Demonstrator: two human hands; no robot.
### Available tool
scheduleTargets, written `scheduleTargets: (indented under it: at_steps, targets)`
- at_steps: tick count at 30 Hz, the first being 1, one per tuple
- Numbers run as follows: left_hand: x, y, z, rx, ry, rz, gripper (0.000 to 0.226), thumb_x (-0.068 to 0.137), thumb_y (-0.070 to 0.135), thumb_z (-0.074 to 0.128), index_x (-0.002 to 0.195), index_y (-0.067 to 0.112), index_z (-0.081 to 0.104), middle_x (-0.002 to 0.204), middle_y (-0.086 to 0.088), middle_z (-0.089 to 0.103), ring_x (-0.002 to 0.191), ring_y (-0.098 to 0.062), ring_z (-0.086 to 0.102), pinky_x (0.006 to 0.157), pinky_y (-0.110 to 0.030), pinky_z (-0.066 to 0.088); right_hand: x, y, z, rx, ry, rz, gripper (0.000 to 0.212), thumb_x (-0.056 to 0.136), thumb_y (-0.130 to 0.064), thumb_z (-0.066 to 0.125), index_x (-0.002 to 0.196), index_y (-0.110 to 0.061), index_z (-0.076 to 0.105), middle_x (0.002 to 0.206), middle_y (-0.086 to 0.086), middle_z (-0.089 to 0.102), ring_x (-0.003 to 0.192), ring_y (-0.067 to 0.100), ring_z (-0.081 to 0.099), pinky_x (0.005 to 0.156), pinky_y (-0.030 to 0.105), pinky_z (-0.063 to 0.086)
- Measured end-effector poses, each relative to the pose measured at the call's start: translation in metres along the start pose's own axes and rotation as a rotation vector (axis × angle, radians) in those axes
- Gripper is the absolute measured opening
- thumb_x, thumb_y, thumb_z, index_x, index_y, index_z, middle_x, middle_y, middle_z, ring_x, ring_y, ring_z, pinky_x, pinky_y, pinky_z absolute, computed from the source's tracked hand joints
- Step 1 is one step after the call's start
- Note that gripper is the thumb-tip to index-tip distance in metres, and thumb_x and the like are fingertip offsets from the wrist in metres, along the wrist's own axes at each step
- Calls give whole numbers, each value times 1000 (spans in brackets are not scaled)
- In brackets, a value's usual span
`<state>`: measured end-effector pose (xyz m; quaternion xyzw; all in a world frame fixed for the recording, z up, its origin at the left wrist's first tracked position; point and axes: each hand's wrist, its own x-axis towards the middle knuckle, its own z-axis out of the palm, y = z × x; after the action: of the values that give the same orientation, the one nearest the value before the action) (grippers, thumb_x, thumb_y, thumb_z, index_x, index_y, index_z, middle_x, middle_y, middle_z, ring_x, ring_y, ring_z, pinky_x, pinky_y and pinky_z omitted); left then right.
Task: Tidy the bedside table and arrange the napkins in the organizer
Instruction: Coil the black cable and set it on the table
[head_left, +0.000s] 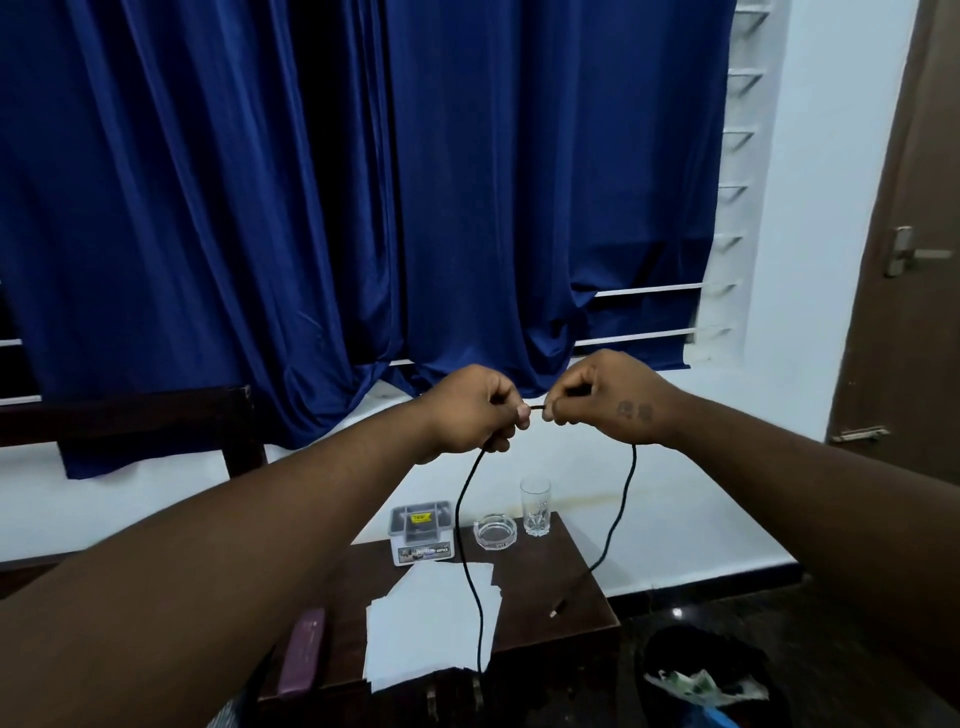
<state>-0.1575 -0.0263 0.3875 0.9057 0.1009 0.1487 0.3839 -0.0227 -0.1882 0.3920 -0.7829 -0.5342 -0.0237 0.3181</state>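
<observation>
Raised in front of the blue curtain, my left hand (475, 410) and my right hand (602, 397) pinch a thin black cable (470, 577) between them. One strand hangs from each hand down to the dark wooden bedside table (535, 629); the right strand's plug end (558, 609) rests near the table's right side. Several white napkins (431, 623) lie spread loosely on the table. A small grey organizer box (422, 530) with compartments stands at the table's back left.
A glass ashtray (495, 531) and a drinking glass (535, 506) stand at the table's back. A maroon case (302, 649) lies on its left edge. A black bin (711, 680) with rubbish sits on the floor to the right. A bed headboard (130, 415) is at left.
</observation>
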Motion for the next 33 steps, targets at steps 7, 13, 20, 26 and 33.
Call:
scheduleTargets:
  at_steps: [7, 13, 20, 26, 33]
  targets:
    - [0, -3, -3, -63, -13, -15, 20, 103, 15, 58, 92, 2, 68, 80, -8, 64, 65, -16, 67, 78, -35, 60, 2, 7, -2, 36, -15, -2, 8, 85, -28, 73, 82, -31, 80, 86, -12, 78, 83, 2, 71, 84, 33, 58]
    - [3, 3, -3, -59, -14, -6, 21, 103, 18, 59, 91, 4, 69, 79, -7, 63, 62, -13, 69, 73, -32, 60, 9, 4, 6, 32, -13, -98, 10, 87, -38, 74, 84, -29, 78, 84, -8, 77, 84, 12, 71, 85, 43, 58]
    - [1, -2, -7, -56, -20, -34, 22, 104, 21, 55, 89, 9, 65, 80, -6, 61, 61, -13, 69, 78, -36, 60, 5, 17, -1, 52, 1, -55, 8, 89, -32, 75, 90, -26, 80, 88, -6, 78, 85, 11, 69, 78, 30, 52]
    - [2, 5, -3, -40, -35, -25, 21, 104, 23, 57, 93, 7, 67, 80, -5, 60, 61, -14, 69, 68, -26, 58, 10, 5, 7, 27, 31, -144, 18, 90, -42, 68, 89, -26, 77, 88, -8, 76, 88, 12, 69, 87, 43, 55]
    - [2, 2, -8, -75, 2, -32, 21, 103, 21, 56, 92, 7, 66, 80, -6, 59, 61, -15, 68, 71, -30, 59, 7, 16, 3, 46, 53, -98, 13, 96, -28, 66, 88, -21, 75, 91, -6, 75, 90, 13, 69, 89, 42, 54]
